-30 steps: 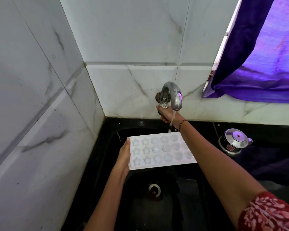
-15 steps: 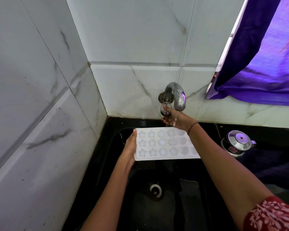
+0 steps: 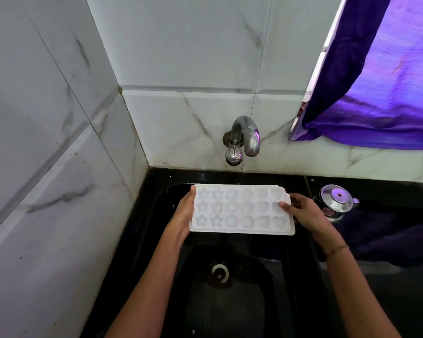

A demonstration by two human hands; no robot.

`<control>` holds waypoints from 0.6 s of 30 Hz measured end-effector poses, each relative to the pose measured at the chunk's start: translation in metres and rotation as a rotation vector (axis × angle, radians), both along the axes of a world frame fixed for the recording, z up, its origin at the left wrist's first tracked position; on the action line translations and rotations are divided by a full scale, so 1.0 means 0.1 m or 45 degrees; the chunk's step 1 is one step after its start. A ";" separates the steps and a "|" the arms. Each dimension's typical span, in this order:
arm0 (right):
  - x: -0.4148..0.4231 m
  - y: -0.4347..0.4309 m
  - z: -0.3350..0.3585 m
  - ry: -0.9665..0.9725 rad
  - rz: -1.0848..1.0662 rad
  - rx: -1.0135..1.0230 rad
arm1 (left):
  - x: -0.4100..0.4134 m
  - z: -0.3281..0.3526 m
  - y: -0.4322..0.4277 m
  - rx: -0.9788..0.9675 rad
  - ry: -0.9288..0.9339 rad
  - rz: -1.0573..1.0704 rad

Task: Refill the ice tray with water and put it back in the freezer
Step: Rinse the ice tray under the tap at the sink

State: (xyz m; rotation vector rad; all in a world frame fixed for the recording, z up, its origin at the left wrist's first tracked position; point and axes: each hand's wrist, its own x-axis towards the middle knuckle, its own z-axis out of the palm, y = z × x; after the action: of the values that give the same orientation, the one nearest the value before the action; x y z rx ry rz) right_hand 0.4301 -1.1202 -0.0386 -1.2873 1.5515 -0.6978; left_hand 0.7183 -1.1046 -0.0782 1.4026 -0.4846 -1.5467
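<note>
The tray [image 3: 241, 208] hangs level over the sink [image 3: 254, 301], just below the tap [image 3: 246, 135]. Our left hand [image 3: 183, 213] holds its left end, our right hand [image 3: 303, 211] pinches the right, thumb on top. We should hold it flat and move slowly, lest cells spill.

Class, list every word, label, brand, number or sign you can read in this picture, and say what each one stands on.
No text here can be read.
Red label on the steel pot: too small and blurred to read.
Ice tray, tap, wall tiles and purple curtain: no writing visible.
</note>
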 end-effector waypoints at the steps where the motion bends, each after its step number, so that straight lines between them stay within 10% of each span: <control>1: -0.03 0.04 0.00 -0.064 -0.056 -0.027 | -0.04 0.04 0.02 -0.005 -0.024 -0.008; 18: -0.60 0.44 0.06 -0.055 -0.361 -0.368 | -0.41 0.38 0.30 -0.314 -0.763 -0.170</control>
State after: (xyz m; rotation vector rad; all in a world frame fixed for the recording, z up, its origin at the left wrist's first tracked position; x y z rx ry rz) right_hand 0.3697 -1.0762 -0.0321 -1.2591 1.6581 -1.1572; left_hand 0.6777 -1.0747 -0.0407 1.6501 -1.1089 -1.0955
